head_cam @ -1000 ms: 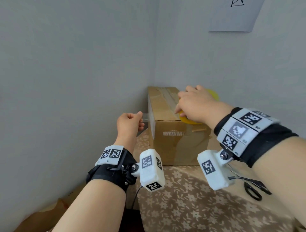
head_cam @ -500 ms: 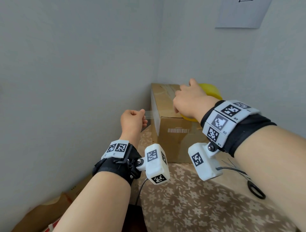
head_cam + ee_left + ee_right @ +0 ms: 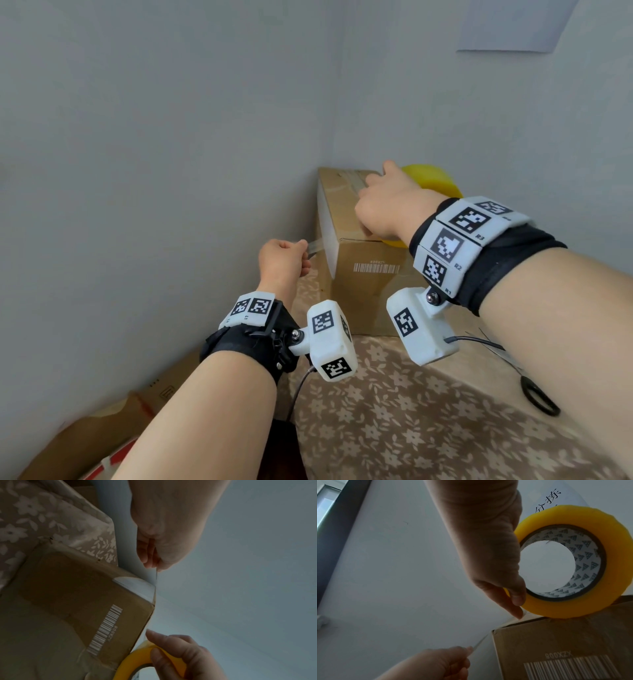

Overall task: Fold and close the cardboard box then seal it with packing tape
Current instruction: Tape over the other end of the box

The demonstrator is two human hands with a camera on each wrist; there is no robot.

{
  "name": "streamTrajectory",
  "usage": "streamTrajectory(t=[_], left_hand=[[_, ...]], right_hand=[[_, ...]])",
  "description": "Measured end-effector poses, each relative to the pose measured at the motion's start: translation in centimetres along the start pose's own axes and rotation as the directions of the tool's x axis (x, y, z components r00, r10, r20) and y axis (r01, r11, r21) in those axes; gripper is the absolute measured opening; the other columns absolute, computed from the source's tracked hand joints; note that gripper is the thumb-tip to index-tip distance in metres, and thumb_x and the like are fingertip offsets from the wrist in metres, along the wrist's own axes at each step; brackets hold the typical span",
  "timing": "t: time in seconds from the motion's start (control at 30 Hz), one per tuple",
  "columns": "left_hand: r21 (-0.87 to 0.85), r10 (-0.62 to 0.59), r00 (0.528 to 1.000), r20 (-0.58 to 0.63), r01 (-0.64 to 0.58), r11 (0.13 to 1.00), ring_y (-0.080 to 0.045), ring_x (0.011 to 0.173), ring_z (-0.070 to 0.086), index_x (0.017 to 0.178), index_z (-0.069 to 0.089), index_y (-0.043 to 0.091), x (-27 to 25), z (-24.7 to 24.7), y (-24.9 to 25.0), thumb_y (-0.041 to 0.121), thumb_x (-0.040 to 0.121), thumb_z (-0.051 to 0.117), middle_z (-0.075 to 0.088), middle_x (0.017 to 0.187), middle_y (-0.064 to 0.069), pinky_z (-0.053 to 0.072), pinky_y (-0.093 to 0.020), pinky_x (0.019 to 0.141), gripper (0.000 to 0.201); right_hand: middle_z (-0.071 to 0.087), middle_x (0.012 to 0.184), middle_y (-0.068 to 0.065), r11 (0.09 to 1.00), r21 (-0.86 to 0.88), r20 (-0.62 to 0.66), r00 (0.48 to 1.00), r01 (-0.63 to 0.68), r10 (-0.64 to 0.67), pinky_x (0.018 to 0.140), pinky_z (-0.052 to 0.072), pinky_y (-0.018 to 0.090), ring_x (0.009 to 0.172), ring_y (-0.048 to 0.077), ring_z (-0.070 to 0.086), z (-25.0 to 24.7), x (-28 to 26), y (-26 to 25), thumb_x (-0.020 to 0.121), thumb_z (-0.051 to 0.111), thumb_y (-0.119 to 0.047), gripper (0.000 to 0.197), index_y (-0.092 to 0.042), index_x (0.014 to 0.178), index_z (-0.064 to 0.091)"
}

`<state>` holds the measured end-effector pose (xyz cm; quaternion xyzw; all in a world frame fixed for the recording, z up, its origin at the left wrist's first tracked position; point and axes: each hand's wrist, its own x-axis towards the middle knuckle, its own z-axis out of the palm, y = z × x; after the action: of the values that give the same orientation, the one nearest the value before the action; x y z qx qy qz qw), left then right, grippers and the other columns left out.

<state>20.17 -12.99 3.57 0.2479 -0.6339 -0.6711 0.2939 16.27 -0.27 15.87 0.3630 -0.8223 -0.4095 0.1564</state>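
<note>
A closed cardboard box (image 3: 370,274) sits in the corner of a table covered w/ a floral cloth (image 3: 428,411), its left side close to the wall, a barcode label (image 3: 376,268) facing the camera. The person's left hand (image 3: 282,262) hovers just left of the box's top edge, fingers curled, thumb and fingers pinching the free end of a clear tape strip (image 3: 315,245). The strip runs from that pinch up to the box's top left edge and across the lid (the head view shows a clear band along the top seam). The right hand (image 3: 387,205) is over the lid, fingers curled round a yellow packing tape roll (image 3: 433,180), which stands on edge on top of the box; in the right wrist view the thumb lies against the roll's side while a finger points down at the tape where it meets the lid. The roll's core is printed w/ small dark triangles.

Both wrists wear black straps w/ white marker blocks and cameras. Black scissors (image 3: 539,399) lie on the cloth at right, well apart from the box. More cardboard (image 3: 102,435) sits low at left, below table level. A sheet of paper (image 3: 513,24) hangs on the wall, top right.
</note>
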Motion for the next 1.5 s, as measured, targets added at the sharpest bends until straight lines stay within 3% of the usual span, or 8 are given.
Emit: streamTrajectory(t=[0.2, 0.43, 0.6, 0.7, 0.77, 0.97, 1.37, 1.5], left_hand=[[0.003, -0.065, 0.996, 0.057, 0.065, 0.998, -0.015, 0.048, 0.052, 0.065, 0.052, 0.008, -0.5, 1.0, -1.6, 0.012, 0.091, 0.058, 0.055, 0.059, -0.006, 0.048, -0.025, 0.052, 0.027], [-0.039, -0.169, 0.981, 0.100, 0.174, 0.984, -0.014, 0.050, 0.050, 0.069, 0.057, 0.007, -0.8, 2.0, -2.4, 0.014, 0.092, 0.058, 0.054, 0.062, -0.005, 0.045, -0.024, 0.051, 0.024], [-0.086, -0.260, 0.960, 0.103, 0.269, 0.959, -0.013, 0.049, 0.049, 0.082, 0.059, 0.005, -1.2, 2.8, -2.7, 0.018, 0.092, 0.058, 0.056, 0.062, -0.005, 0.046, -0.023, 0.051, 0.017], [-0.125, -0.235, 0.970, 0.058, 0.240, 0.963, -0.013, 0.048, 0.047, 0.078, 0.059, 0.005, -1.5, 3.0, -2.7, 0.015, 0.093, 0.054, 0.055, 0.059, -0.005, 0.045, -0.023, 0.051, 0.019], [-0.142, -0.166, 0.986, -0.010, 0.163, 0.976, -0.013, 0.044, 0.045, 0.071, 0.058, 0.005, -1.6, 2.7, -2.6, 0.016, 0.094, 0.051, 0.054, 0.056, -0.004, 0.043, -0.023, 0.048, 0.027], [-0.198, 0.131, 0.967, -0.220, -0.176, 0.964, -0.006, 0.046, 0.052, 0.080, 0.043, 0.017, -1.4, 1.6, -0.7, 0.020, 0.095, 0.050, 0.052, 0.068, -0.001, 0.047, -0.024, 0.054, 0.017], [-0.102, 0.072, 0.989, -0.128, -0.086, 0.991, -0.007, 0.044, 0.049, 0.085, 0.047, 0.008, -0.6, 1.1, -2.0, 0.016, 0.095, 0.050, 0.050, 0.062, -0.003, 0.045, -0.017, 0.046, 0.013], [0.018, 0.010, 0.998, -0.069, -0.009, 1.000, -0.007, 0.037, 0.051, 0.070, 0.051, 0.009, -0.9, 1.7, -3.4, 0.020, 0.093, 0.052, 0.053, 0.051, 0.000, 0.051, -0.027, 0.060, 0.026]], right_hand=[[0.052, 0.090, -0.002, 0.993, 0.109, -0.127, 0.990, -0.053, 0.066, 0.096, 0.027, 0.041, 0.095, 0.019, 0.040, 1.0, -0.4, 0.7, 0.094, 0.038, -0.031, 0.033, -0.022, 0.063, 0.044], [0.062, 0.105, 0.005, 0.972, 0.209, -0.340, 0.925, -0.103, 0.171, 0.082, 0.034, 0.036, 0.101, 0.027, 0.056, 2.8, 0.1, 0.4, 0.088, 0.048, -0.020, 0.019, -0.016, 0.103, 0.060], [0.059, 0.089, 0.018, 0.904, 0.384, -0.536, 0.751, -0.190, 0.386, 0.080, 0.044, 0.043, 0.086, 0.036, 0.057, 3.6, 0.0, 0.5, 0.077, 0.070, -0.021, 0.022, -0.002, 0.086, 0.064], [0.053, 0.123, 0.019, 0.770, 0.538, -0.396, 0.703, -0.343, 0.590, 0.105, 0.021, 0.062, 0.121, 0.039, 0.043, 4.3, -0.9, 0.7, 0.078, 0.063, -0.053, 0.051, -0.010, 0.106, 0.063], [0.037, 0.142, 0.016, 0.641, 0.660, -0.269, 0.674, -0.392, 0.688, 0.105, 0.009, 0.069, 0.135, 0.041, 0.025, 4.7, -1.7, 0.9, 0.076, 0.058, -0.065, 0.066, -0.018, 0.122, 0.055], [0.049, 0.123, 0.013, 0.347, 0.873, -0.067, 0.622, -0.342, 0.780, 0.091, 0.042, 0.050, 0.115, 0.039, 0.043, 5.7, -3.0, 1.5, 0.074, 0.054, -0.071, 0.070, -0.019, 0.120, 0.054], [0.051, 0.119, 0.012, 0.410, 0.829, -0.053, 0.678, -0.380, 0.734, 0.081, 0.044, 0.044, 0.111, 0.037, 0.044, 4.7, -2.3, 1.2, 0.077, 0.053, -0.064, 0.063, -0.018, 0.121, 0.052], [0.051, 0.119, 0.012, 0.413, 0.824, -0.049, 0.678, -0.387, 0.733, 0.081, 0.044, 0.045, 0.111, 0.036, 0.045, 4.8, -2.2, 1.4, 0.078, 0.052, -0.066, 0.065, -0.018, 0.121, 0.052]])
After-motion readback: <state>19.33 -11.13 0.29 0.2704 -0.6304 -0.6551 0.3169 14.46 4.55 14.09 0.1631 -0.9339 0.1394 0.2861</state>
